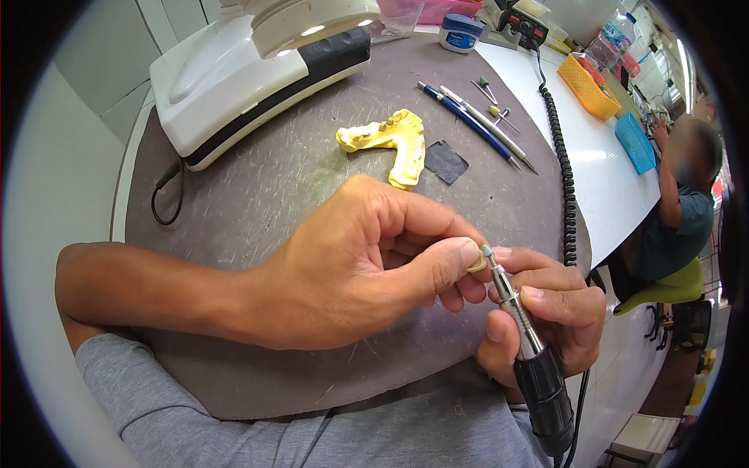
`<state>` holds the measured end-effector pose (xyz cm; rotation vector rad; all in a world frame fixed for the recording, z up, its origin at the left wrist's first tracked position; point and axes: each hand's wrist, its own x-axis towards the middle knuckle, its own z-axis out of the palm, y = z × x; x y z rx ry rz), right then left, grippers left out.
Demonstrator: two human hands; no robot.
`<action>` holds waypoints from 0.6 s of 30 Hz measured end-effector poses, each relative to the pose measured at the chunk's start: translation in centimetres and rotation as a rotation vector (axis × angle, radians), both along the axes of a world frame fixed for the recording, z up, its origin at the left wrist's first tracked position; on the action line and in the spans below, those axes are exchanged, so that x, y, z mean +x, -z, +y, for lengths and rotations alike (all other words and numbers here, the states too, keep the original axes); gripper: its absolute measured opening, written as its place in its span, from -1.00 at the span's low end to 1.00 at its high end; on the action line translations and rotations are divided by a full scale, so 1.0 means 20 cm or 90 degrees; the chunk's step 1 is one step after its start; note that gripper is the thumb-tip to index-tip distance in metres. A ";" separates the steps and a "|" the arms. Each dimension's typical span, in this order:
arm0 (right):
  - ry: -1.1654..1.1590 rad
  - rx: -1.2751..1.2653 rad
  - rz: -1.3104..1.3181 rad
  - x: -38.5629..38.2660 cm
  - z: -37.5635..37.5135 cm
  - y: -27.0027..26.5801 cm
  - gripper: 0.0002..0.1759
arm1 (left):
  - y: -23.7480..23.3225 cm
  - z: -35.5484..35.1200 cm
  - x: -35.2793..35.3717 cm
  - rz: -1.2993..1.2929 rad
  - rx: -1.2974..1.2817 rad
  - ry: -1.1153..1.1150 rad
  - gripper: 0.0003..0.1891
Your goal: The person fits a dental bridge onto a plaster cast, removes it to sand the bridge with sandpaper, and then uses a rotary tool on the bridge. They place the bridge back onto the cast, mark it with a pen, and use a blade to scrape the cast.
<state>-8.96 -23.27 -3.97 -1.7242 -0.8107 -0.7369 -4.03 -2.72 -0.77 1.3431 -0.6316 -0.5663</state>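
Right now, taking the view as a clock face, both hands meet just past three o'clock, over the edge of the table (273, 382). The left hand (351, 265) reaches in from nearly nine, its fingers clamped on a small pale-yellow piece (477, 265), thumb on the near side. The right hand (546, 312) has its fingers closed around a black-and-silver handpiece (530, 343), which slants from about four-thirty up toward the piece. Its greenish tip (488, 251) is right at the piece; whether the two touch I cannot tell.

At twelve o'clock a yellow dental cast (402, 148) lies on the brown surface, a dark square scrap (446, 162) just beside it on its three o'clock side. Between one and two lie a blue pen (472, 125) and a silver pen (491, 130), close together, with small shanked tips (503, 117) near them. A blue-labelled jar (460, 33) stands toward one o'clock, and a white machine (250, 86) with a lamp head (312, 27) above it sits around eleven. Toward two are a coiled black cord (558, 148), an orange basket (589, 86) and a blue basket (635, 143); near three, another person (679, 210) sits.
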 end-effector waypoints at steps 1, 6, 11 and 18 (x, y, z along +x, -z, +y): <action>0.003 -0.007 -0.002 0.00 0.00 0.00 -0.53 | 0.00 0.00 0.00 0.001 0.002 0.001 -0.75; 0.008 -0.004 -0.016 0.00 0.00 0.01 -0.52 | 0.00 0.00 0.01 -0.001 0.000 0.007 -0.75; 0.012 0.004 -0.017 0.00 0.01 0.00 -0.52 | 0.00 0.00 0.00 0.010 -0.005 0.003 -0.75; 0.009 0.009 -0.009 -0.01 0.01 0.01 -0.53 | 0.00 0.00 0.00 0.002 -0.002 0.004 -0.74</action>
